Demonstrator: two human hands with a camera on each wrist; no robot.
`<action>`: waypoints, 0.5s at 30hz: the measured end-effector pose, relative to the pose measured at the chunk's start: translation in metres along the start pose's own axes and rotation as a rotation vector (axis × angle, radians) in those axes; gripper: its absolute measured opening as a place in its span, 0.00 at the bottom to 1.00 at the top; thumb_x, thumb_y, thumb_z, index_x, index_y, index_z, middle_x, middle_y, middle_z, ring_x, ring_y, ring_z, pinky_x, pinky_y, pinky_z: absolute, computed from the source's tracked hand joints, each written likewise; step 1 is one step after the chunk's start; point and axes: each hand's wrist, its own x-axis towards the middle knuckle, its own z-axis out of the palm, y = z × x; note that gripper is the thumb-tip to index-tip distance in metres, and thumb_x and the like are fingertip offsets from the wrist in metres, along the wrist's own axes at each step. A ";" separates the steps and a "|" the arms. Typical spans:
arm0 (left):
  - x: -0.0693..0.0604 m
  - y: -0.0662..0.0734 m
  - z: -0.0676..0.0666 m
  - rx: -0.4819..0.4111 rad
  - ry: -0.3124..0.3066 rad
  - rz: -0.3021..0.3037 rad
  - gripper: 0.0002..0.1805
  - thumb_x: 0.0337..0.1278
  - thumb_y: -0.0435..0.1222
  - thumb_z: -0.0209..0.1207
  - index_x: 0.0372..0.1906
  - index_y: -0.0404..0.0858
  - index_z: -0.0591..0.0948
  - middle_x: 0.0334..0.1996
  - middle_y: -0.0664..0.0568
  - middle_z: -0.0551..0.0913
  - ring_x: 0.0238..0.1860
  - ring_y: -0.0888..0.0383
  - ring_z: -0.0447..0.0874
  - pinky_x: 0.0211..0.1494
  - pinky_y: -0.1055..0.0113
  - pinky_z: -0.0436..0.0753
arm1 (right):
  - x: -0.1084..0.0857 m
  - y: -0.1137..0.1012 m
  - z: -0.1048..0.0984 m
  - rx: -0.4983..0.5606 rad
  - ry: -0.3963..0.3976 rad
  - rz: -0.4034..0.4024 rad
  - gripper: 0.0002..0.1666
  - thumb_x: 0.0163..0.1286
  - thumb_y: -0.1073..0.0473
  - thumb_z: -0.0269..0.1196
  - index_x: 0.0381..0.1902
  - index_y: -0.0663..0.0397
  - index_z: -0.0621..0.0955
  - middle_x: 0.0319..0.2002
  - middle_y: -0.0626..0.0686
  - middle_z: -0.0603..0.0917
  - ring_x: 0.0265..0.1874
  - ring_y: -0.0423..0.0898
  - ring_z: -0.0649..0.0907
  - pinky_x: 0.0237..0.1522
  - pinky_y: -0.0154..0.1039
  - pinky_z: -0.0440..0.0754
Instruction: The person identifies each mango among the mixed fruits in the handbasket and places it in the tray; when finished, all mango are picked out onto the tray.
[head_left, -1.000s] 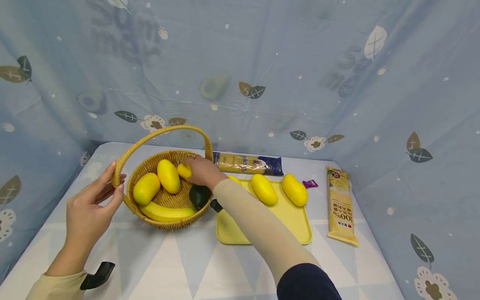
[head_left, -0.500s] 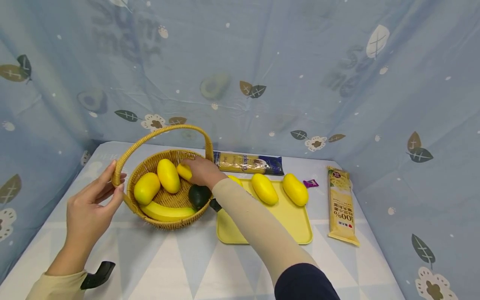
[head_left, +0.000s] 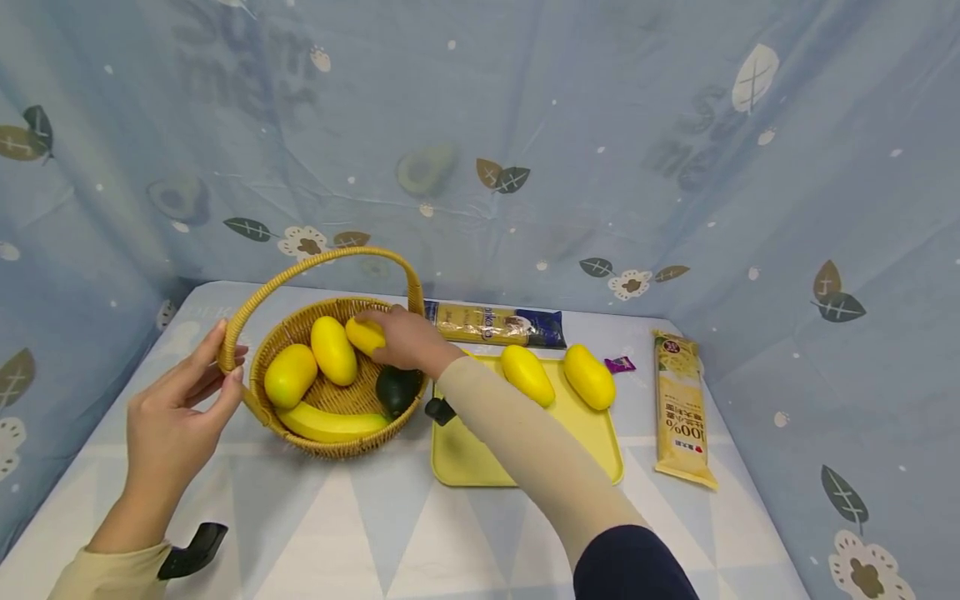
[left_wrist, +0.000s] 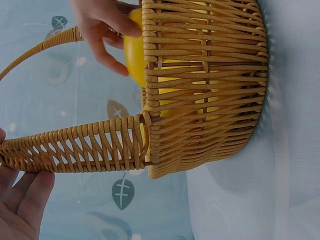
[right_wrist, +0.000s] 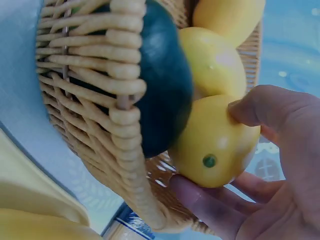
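Your right hand (head_left: 408,340) has thumb and fingers curled round a smooth yellow oval fruit with a green stem dot (right_wrist: 212,140), inside the round, tan woven basket (left_wrist: 210,137). Your left hand (head_left: 174,412) pinches the coarse wrapped arching handle (head_left: 300,268) near its left foot; its right foot rises just behind your right hand. Crowding the held fruit are a glossy dark-green rounded fruit (head_left: 396,389) and a plump yellow fruit (head_left: 333,351); a second plump yellow fruit (head_left: 291,377) and a long, curved yellow banana (head_left: 330,423) lie farther along the wall. Your right forearm crosses the flat, pale-yellow tray (head_left: 468,471), hiding part of it and the two elongated yellow fruits' (head_left: 589,377) surroundings. Behind lies a shiny blue-and-gold pasta packet (head_left: 491,323); well right, a crinkled yellow packet (head_left: 681,408) and, nearer the tray, a small purple wrapped sweet (head_left: 620,365).
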 end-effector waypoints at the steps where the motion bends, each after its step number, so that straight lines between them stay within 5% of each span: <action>1: 0.000 0.000 0.000 -0.002 0.000 0.002 0.45 0.47 0.15 0.67 0.71 0.51 0.75 0.50 0.80 0.78 0.48 0.87 0.78 0.48 0.89 0.75 | -0.002 0.000 -0.002 0.012 0.005 -0.010 0.37 0.74 0.48 0.63 0.77 0.29 0.65 0.65 0.55 0.74 0.24 0.44 0.76 0.27 0.35 0.74; 7: 0.000 0.001 0.000 0.000 0.000 0.003 0.44 0.48 0.15 0.67 0.71 0.50 0.75 0.50 0.81 0.78 0.48 0.87 0.77 0.48 0.89 0.74 | -0.020 0.003 -0.012 0.132 0.031 -0.072 0.36 0.73 0.50 0.63 0.76 0.30 0.67 0.65 0.54 0.75 0.30 0.44 0.76 0.30 0.37 0.73; 12: 0.000 -0.001 0.000 -0.007 0.005 0.004 0.44 0.47 0.15 0.67 0.70 0.50 0.76 0.50 0.80 0.79 0.48 0.86 0.78 0.48 0.89 0.74 | -0.037 0.011 -0.020 0.283 0.029 -0.121 0.35 0.74 0.52 0.62 0.76 0.30 0.67 0.56 0.51 0.80 0.29 0.46 0.74 0.31 0.37 0.73; 15: 0.000 -0.001 0.000 -0.010 0.004 0.010 0.44 0.47 0.15 0.67 0.70 0.49 0.76 0.50 0.79 0.79 0.48 0.86 0.78 0.48 0.89 0.75 | -0.050 0.019 -0.024 0.364 0.028 -0.132 0.35 0.74 0.52 0.62 0.76 0.30 0.67 0.62 0.49 0.79 0.39 0.47 0.80 0.36 0.37 0.77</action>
